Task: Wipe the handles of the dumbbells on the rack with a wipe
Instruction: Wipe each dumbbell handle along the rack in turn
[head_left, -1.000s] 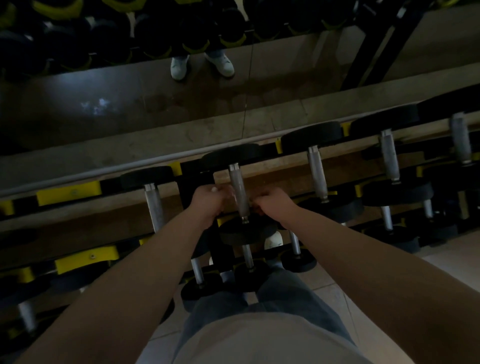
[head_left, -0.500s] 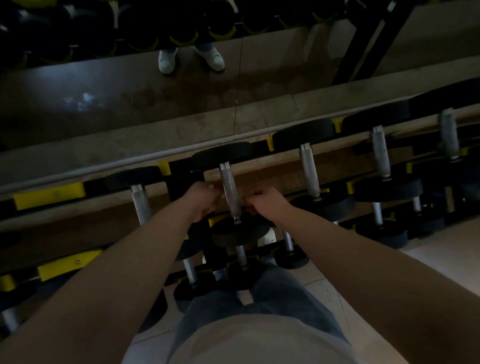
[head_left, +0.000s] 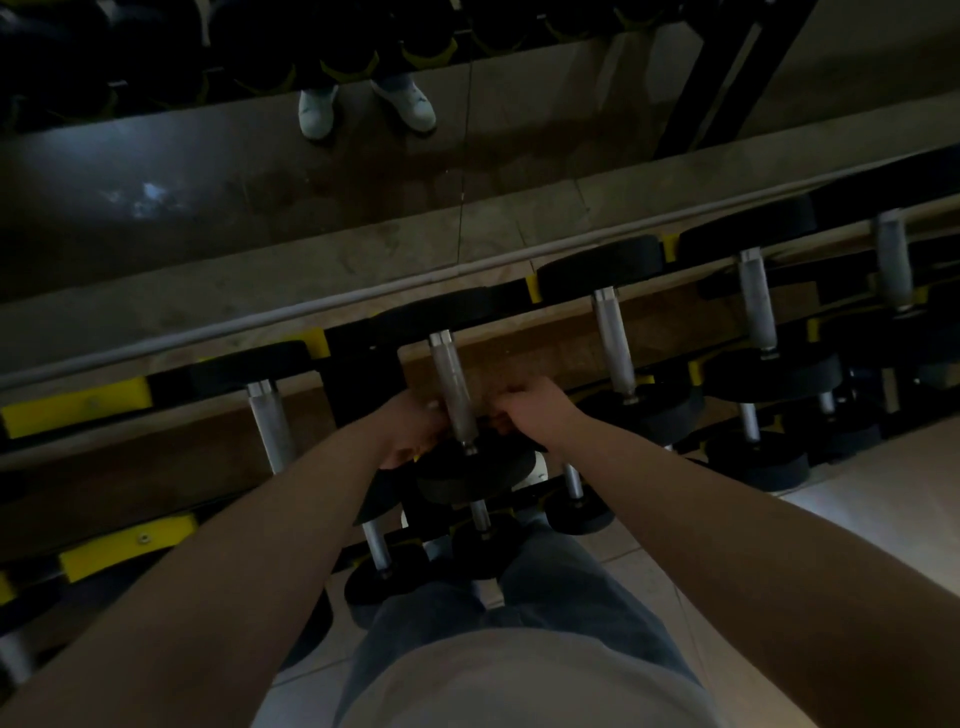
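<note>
A: Where's the dumbbell (head_left: 475, 475) being worked on?

B: On the top tier of the rack (head_left: 78, 410), dead centre. Its knurled steel handle (head_left: 449, 384) slopes down toward the person, with the far head up at the back rail and the near head just below the hands.

A: And the hands?

B: The left hand (head_left: 410, 431) sits against the handle's left side near its lower end. The right hand (head_left: 535, 410) is just beside the handle on the right. Both have their fingers curled in, a narrow grip, but I cannot tell what they hold. It is too dim to make out the wipe.

A: What else is around?

B: The rack is black with yellow pads and runs slantwise across the view. The left neighbour (head_left: 270, 431) and right neighbour (head_left: 615, 343) lie parallel on the same tier, with more dumbbells farther right. Smaller dumbbells (head_left: 376, 545) sit on the tiers below. Behind the rack a pale metal rail (head_left: 260, 319) runs along the foot of a mirror (head_left: 208, 182), which reflects a pair of white shoes (head_left: 317, 111). Jeans (head_left: 571, 587) and a light shirt (head_left: 519, 686) fill the bottom of the view, over pale floor tiles (head_left: 883, 493).

A: Anything in the way?

B: Both forearms cross over the lower tiers — they cover much of the smaller dumbbells, and the left forearm hides the lower end of the left neighbour.

A: Any writing?

B: None I can read. The heads are too dark.
</note>
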